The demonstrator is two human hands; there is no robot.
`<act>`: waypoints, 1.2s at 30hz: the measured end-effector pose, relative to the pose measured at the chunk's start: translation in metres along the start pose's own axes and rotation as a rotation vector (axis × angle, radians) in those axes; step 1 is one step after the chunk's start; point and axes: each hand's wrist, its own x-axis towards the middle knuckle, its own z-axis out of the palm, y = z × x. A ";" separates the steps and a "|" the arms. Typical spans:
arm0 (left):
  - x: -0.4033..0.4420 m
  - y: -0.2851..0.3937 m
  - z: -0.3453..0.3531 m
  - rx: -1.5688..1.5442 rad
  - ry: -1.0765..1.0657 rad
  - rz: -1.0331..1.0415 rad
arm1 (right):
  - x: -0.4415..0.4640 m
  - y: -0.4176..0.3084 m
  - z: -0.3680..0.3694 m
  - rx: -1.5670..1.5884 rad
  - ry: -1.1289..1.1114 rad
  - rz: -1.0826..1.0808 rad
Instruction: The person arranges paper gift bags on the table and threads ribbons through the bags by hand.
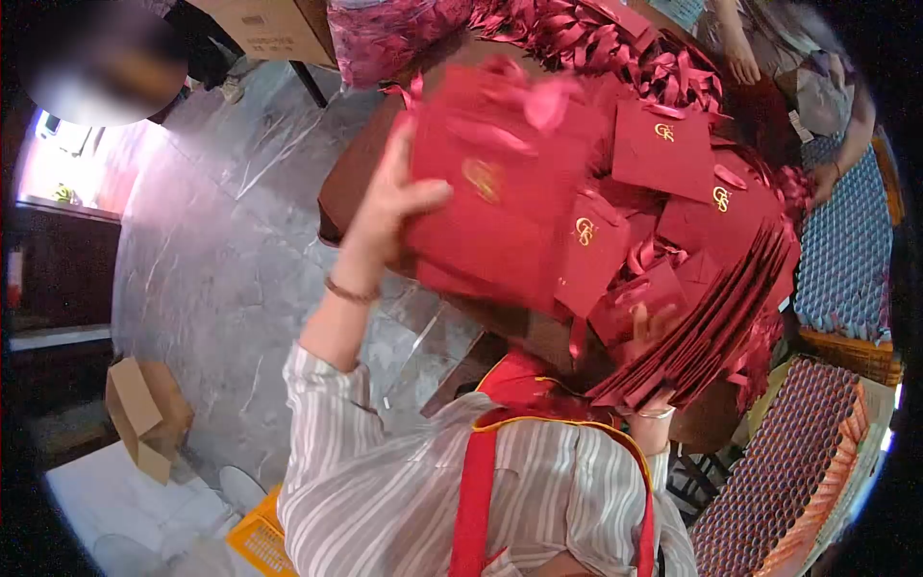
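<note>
In the head view, my left hand [392, 204] grips the left edge of a dark red paper gift bag [481, 226], thumb on its front and fingers behind. This bag carries a gold emblem and pink-red ribbon, and motion blurs it. Whether it is one bag or several together, I cannot tell. My right hand [652, 332] is closed around a fanned stack of flat red gift bags [707, 332], which hides part of the palm. Between and beyond my hands lie more loose red gift bags [663, 149] with the same gold emblem.
Red ribbons and bags heap up at the table's far side, beside a plastic-wrapped bundle [385, 43]. Another person's hands [740, 58] reach in at upper right. Patterned stacks [774, 462] stand at right, some in orange crates. A cardboard box [149, 418] sits at lower left.
</note>
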 end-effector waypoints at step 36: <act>-0.006 -0.060 0.040 1.439 -0.402 0.595 | -0.065 -0.094 -0.046 0.021 0.215 -0.179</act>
